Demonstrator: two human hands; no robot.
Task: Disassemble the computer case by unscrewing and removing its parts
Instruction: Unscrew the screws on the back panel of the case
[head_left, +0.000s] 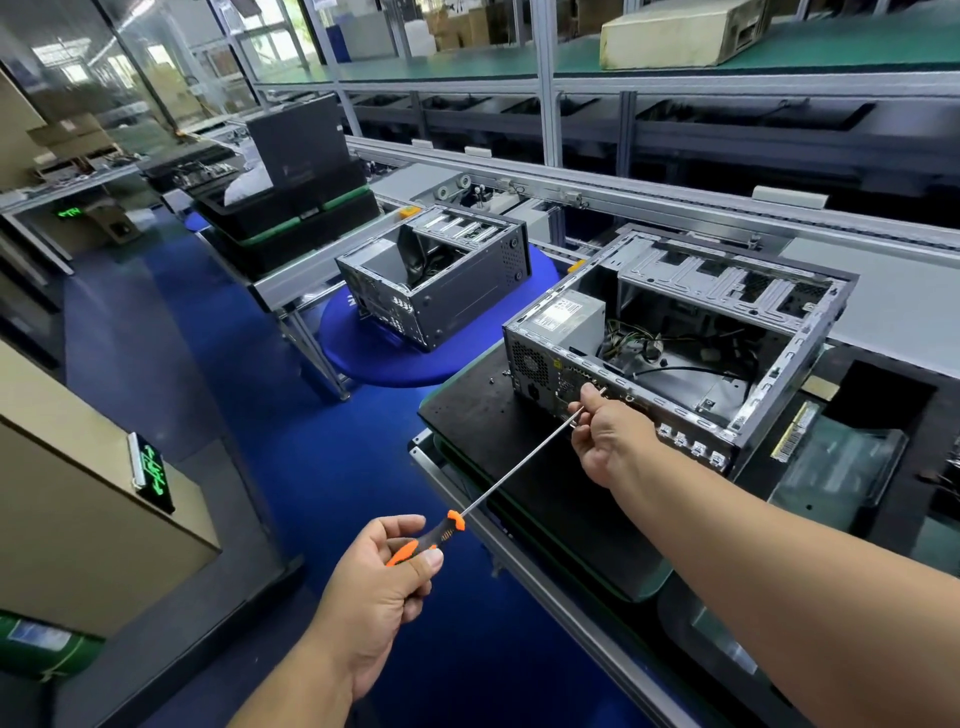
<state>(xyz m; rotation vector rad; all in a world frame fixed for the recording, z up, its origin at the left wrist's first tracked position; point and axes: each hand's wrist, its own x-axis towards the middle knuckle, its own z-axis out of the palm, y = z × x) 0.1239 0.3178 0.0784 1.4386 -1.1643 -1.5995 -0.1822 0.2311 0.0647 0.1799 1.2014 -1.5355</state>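
Down at the near edge, the left hand (387, 566) is curled around the orange and black handle of a long screwdriver (498, 486), thumb lying along the grip. So that hand is wrapped on the tool, no question.

Moving right, the thin steel shaft runs up and away from the handle, slanting far and right toward the computer case (675, 343). That long axis is the thing that matters here: handle near and left, tip far and right, aimed at the case's back panel just below the power supply (563, 317).

Right hand (605, 434) is out at the far end of the shaft, fingers curled and pinching it close to the tip, basically steering it. The hand covers the tip, so I can't tell if the bit is actually seated in a screw or just near one. My guess is it's lining up on a back panel screw.

As for the case, it's lying on its side on a black mat (478, 410) on the right half of the workbench, open side up, loose cables visible inside. The right hand is touching or nearly touching it, the left is well back. A second stripped case (441, 280) sits farther off to the left on a blue round stand (363, 358).
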